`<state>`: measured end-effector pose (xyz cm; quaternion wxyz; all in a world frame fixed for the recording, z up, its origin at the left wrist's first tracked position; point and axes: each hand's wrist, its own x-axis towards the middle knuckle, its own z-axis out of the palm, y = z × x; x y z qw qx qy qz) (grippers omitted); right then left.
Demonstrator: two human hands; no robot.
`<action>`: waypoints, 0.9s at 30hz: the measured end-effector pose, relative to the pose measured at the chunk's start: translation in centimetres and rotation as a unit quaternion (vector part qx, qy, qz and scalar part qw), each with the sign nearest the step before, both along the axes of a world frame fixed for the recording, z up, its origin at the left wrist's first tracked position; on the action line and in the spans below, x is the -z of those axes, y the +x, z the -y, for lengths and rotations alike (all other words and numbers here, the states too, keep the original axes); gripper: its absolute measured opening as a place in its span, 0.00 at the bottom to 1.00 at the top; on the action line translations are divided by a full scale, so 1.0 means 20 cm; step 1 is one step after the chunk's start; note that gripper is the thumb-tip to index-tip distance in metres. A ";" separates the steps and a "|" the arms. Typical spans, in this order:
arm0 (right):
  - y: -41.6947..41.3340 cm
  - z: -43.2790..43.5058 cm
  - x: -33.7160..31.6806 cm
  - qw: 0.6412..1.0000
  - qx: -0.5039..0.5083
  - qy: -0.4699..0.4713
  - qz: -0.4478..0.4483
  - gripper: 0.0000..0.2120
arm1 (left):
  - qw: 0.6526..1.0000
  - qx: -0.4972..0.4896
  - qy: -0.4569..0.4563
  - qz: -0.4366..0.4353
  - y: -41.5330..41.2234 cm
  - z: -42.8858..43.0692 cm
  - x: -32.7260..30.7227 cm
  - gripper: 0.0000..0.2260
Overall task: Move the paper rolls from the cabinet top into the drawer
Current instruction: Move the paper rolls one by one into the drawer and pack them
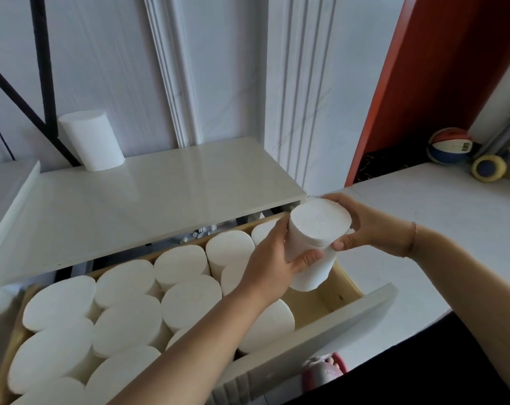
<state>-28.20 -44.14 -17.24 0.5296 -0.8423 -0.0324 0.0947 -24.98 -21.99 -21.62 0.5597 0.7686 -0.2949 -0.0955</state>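
Note:
I hold one white paper roll (315, 232) upright over the right end of the open wooden drawer (347, 283). My left hand (272, 255) grips its near side with the thumb across the front. My right hand (362, 223) grips its far side. Several white rolls (128, 323) stand packed on end in the drawer, filling its left and middle. A bare gap of drawer floor shows below the held roll. One more roll (91, 140) stands on the white cabinet top (160, 194), at its back left by the wall.
The drawer's white front (321, 343) juts toward me. A white surface (452, 229) extends on the right, with a ball (449, 144) and a yellow-wheeled toy (493, 165) at its far end. Black bars (43, 83) lean at the back left. A pink slipper (324, 369) shows below.

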 end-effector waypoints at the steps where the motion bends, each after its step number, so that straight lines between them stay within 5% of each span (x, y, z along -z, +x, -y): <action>1: -0.01 0.01 0.01 1.000 0.000 -0.007 -0.005 0.44 | 1.000 0.001 0.003 0.000 0.00 0.01 0.00 0.30; 9: -0.04 -0.09 0.15 0.995 0.005 -0.007 -0.094 0.31 | 0.998 -0.016 0.067 0.000 0.03 -0.02 0.13 0.36; 17: -0.05 -0.17 0.18 0.978 0.132 0.084 -0.137 0.16 | 0.996 -0.017 0.071 -0.054 0.07 -0.02 0.15 0.37; 27: -0.06 -0.29 0.23 0.972 0.179 0.070 -0.132 0.15 | 0.986 -0.010 0.164 -0.016 0.07 -0.10 0.22 0.39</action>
